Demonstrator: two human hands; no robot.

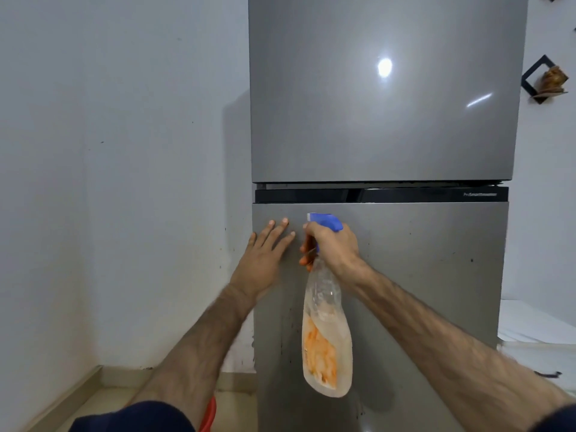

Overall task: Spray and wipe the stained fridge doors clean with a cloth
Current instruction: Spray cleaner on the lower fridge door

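Hands point(265, 257) beside spray bottle point(325, 325), fridge-side.

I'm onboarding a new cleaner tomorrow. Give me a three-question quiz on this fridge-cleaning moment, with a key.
1. True or false: the right hand holds the spray bottle.
2. Which door does the left hand rest on? A upper door, B lower door, C wall.
3. Fill in: the bottle's trigger head is ____ in colour.

Key: 1 true; 2 B; 3 blue.
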